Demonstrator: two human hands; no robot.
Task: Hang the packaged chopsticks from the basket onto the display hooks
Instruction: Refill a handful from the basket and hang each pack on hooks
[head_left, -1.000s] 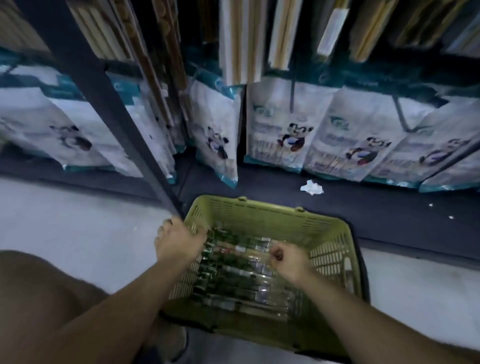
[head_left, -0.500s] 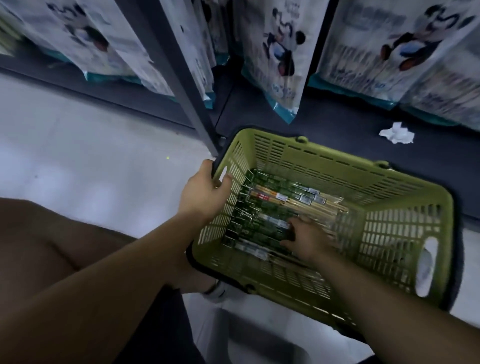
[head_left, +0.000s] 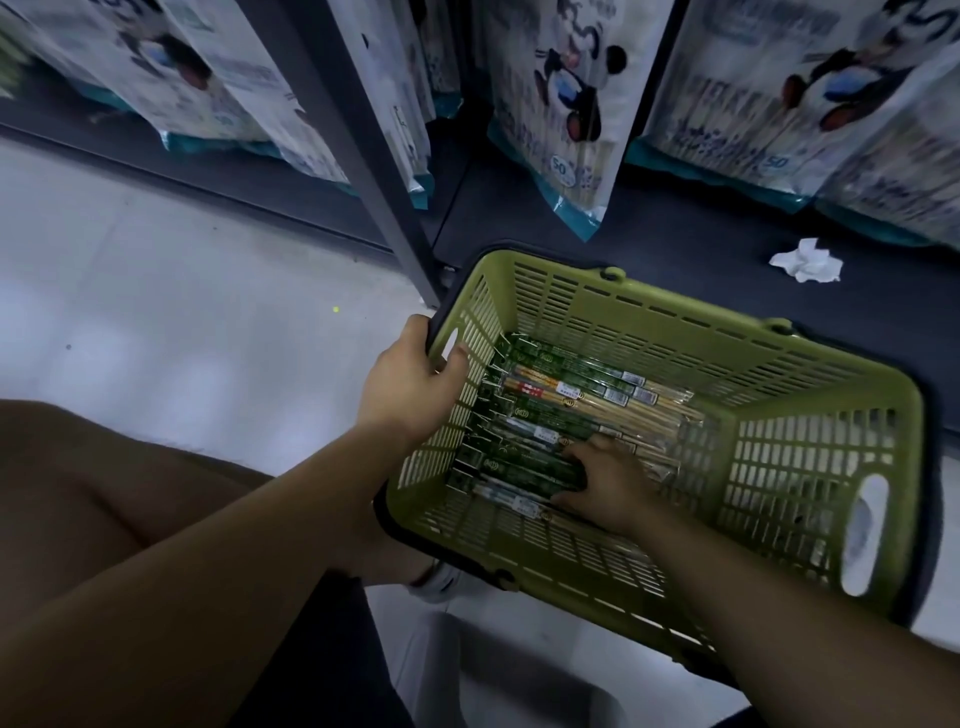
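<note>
Shop aisle, dim light: pale floor (head_left: 182, 312) on the left, dark shelf base (head_left: 675, 244) at the back w/ a grey upright post (head_left: 363, 156) rising from it. Panda-print bags (head_left: 561, 104) hang in rows above the base, both sides of the post. A crumpled bit of white paper (head_left: 808, 262) lies on the base, right of centre.

Green slotted basket (head_left: 675, 332) sits tilted at the foot of the post, its far edge against the shelf base. Chopstick packs (head_left: 561, 384) lie flat in the bottom, side by side lengthwise, mostly green-labelled, a couple w/ red; none on a hook.

Left hand (head_left: 410, 384) grips the basket's left end: thumb over the dark rim outside, fingers curled inside by the handle slot. Right hand (head_left: 608, 486) is down inside, palm over the nearer packs, thumb on the far side, fingers (head_left: 563, 500) bent on the near side, straddling a few green ones. Can't tell if they've actually closed on a pack.

Bare knee (head_left: 104, 493) bottom left; light shoe (head_left: 447, 582) just under the basket's near corner.
</note>
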